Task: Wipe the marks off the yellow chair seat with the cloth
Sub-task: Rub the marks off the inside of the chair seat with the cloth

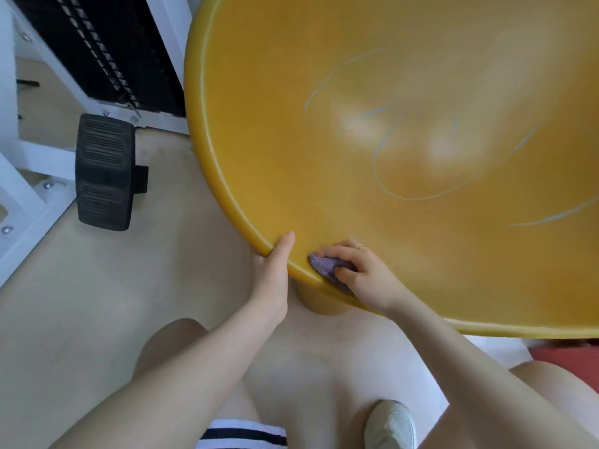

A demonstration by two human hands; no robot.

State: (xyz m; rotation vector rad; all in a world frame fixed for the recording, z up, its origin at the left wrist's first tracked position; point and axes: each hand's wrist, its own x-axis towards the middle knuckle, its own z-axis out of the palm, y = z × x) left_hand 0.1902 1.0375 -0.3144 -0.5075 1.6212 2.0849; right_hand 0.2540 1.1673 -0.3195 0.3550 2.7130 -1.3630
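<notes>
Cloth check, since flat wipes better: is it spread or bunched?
Bunched: the cloth is a wad under the right hand at the seat rim.

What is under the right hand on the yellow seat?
A bunched purple cloth lies under the right hand, at the chair seat rim. The hand hides most of the cloth and any marks beneath.

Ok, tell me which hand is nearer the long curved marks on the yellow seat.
Right. The right hand, pressing the purple cloth on the seat's near rim, lies closer to the curved marks. The left hand grips the rim further left, away from them.
</notes>
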